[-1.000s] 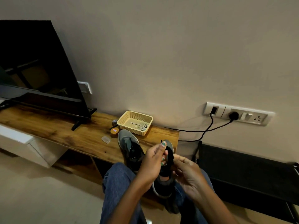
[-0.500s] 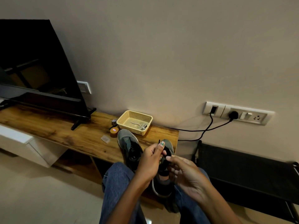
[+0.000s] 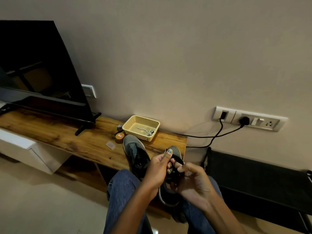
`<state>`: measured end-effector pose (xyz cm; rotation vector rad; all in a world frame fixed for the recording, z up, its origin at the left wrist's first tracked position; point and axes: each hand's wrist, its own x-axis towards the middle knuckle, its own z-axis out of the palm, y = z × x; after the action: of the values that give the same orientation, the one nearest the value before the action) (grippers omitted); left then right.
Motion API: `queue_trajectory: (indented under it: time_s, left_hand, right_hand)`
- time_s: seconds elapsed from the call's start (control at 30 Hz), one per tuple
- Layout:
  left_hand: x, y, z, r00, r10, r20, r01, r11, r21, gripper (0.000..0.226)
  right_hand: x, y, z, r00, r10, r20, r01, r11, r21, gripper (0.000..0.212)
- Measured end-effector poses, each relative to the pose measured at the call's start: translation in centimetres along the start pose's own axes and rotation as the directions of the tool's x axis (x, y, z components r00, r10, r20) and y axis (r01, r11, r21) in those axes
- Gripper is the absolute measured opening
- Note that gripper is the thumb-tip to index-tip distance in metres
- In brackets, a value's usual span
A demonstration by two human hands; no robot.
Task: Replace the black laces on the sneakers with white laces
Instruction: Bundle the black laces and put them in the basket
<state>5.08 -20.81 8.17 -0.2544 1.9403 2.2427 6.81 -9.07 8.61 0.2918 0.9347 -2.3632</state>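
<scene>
Sneakers: one (image 3: 135, 153) lying on the counter (image 3: 70, 139), toe pointing far, black lace showing in its eyelets, heel end hanging over the near edge beside a jeans-clad knee (image 3: 123, 188); the other (image 3: 168, 191) resting in the lap between both hands, grey toe (image 3: 175, 150) sticking up past the fingers, white sole edge curving below the left wrist.

Left hand (image 3: 158, 169): thumb and curled fingers pinching a black lace (image 3: 178, 160) above the lap sneaker, green-painted nails turned toward the camera. Grip closed on that lace.

Right hand (image 3: 194, 181): palm up just right of the left hand, fingertips curled in against the same black lace where it bends over them. Touching it, maybe pinching; hard telling which, since the fingertips are blurred and partly hidden.

Sitting far on the counter, touching the wall: a yellow basket (image 3: 141, 127) holding a coil of white laces (image 3: 148, 132). Just left of the basket, a small round orange tin (image 3: 119, 137); nearer and left of that, a small clear packet (image 3: 110, 145).

Standing at the far left of the counter: a dark TV (image 3: 38, 70) on its foot. Mounted on the wall at right: a socket strip (image 3: 249, 119) with two black cables (image 3: 217, 134) hanging down. Below it, at right: a black rack (image 3: 256, 179).
</scene>
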Motion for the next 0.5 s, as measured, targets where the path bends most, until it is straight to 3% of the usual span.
queue_trajectory:
  time_s: [0.1,0.2,0.33,0.43,0.5]
  left_hand:
    - [0.1,-0.1,0.2,1.0,0.015,0.003,-0.015,0.999,0.029,0.037]
    - [0.1,0.0,0.2,0.999,0.042,-0.014,-0.04,0.997,0.071,0.037]
    - [0.4,0.1,-0.5,0.997,0.041,-0.067,-0.035,0.996,0.077,0.036]
    - [0.3,0.2,-0.6,0.993,0.038,-0.116,-0.031,0.998,0.059,0.036]
    - [0.1,0.4,-0.6,0.992,0.043,-0.122,-0.04,0.999,0.029,0.035]
  right_hand:
    - [0.3,0.2,0.2,0.999,-0.053,-0.006,0.052,0.993,-0.107,0.032]
    - [0.9,0.6,0.0,0.98,-0.197,-0.035,0.174,0.926,-0.336,0.018]
    - [0.8,0.9,-0.5,0.882,-0.472,-0.009,0.34,0.647,-0.683,0.007]
    - [0.6,1.0,-0.6,0.794,-0.599,0.098,0.417,0.42,-0.806,0.009]
    - [0.7,1.4,-0.8,0.769,-0.625,0.135,0.419,0.333,-0.845,0.016]
